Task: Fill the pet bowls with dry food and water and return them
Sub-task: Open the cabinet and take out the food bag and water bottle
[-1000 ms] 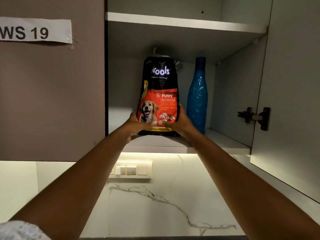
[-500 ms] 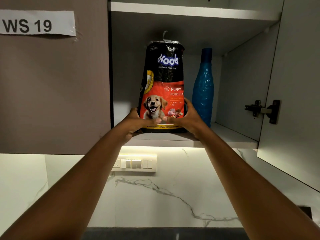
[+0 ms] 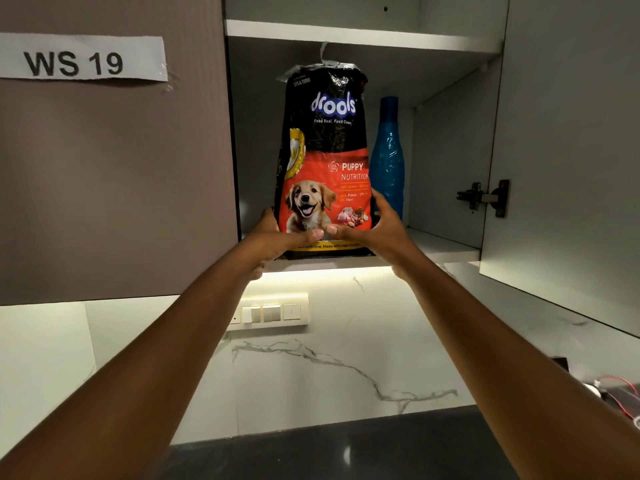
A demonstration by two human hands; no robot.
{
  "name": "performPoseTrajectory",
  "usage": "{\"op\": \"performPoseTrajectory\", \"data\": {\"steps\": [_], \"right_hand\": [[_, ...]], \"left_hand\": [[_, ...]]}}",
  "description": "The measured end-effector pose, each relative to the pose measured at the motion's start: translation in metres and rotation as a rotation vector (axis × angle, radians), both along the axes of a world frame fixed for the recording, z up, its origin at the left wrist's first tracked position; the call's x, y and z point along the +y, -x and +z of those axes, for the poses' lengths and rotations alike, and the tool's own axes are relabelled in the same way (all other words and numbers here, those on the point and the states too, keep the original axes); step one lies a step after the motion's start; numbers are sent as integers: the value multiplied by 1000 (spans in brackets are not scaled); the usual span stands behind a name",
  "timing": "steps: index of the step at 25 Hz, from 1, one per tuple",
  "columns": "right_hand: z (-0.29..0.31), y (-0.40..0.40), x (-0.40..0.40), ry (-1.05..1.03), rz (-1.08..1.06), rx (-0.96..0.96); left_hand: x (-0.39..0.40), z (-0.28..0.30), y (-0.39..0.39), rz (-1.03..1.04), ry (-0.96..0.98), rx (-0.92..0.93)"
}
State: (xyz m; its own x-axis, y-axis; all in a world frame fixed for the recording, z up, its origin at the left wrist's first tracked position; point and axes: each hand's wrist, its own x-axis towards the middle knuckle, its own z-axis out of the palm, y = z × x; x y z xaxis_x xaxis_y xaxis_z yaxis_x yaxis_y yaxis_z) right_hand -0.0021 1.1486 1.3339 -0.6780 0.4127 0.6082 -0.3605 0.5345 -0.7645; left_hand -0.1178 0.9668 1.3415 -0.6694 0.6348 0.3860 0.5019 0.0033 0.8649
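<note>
A black and red bag of puppy dry food (image 3: 325, 147) stands upright at the front edge of the lower shelf (image 3: 446, 249) in the open wall cupboard. My left hand (image 3: 273, 242) grips the bag's lower left side, thumb across its front. My right hand (image 3: 377, 230) grips the lower right side the same way. Both thumbs nearly meet on the bag's front. A blue plastic bottle (image 3: 388, 161) stands on the shelf just behind and to the right of the bag. No pet bowls are in view.
The cupboard's right door (image 3: 571, 150) hangs open, its hinge (image 3: 485, 197) sticking out. A closed door with a "WS 19" label (image 3: 79, 60) is on the left. Below are a switch panel (image 3: 270, 311), a marble backsplash, a dark countertop (image 3: 346, 448) and red wires (image 3: 620, 389) at far right.
The bag has come forward to the shelf's front edge, held in both hands. My thumbs have closed in across its front. The view has shifted, showing more countertop.
</note>
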Motion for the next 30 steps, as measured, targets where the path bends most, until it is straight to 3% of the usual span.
{"op": "performPoseTrajectory", "data": {"steps": [7, 13, 21, 30], "right_hand": [[-1, -47, -38, -35, -25, 12], [-16, -84, -67, -69, -14, -14], [-59, -134, -81, -48, 42, -112], [-147, -173, -86, -57, 100, -236]], "left_hand": [[-49, 1, -47, 46, -37, 153], [-80, -18, -90, 102, -34, 174], [-98, -67, -149, 192, -41, 53], [-107, -154, -191, 263, 118, -16]]}}
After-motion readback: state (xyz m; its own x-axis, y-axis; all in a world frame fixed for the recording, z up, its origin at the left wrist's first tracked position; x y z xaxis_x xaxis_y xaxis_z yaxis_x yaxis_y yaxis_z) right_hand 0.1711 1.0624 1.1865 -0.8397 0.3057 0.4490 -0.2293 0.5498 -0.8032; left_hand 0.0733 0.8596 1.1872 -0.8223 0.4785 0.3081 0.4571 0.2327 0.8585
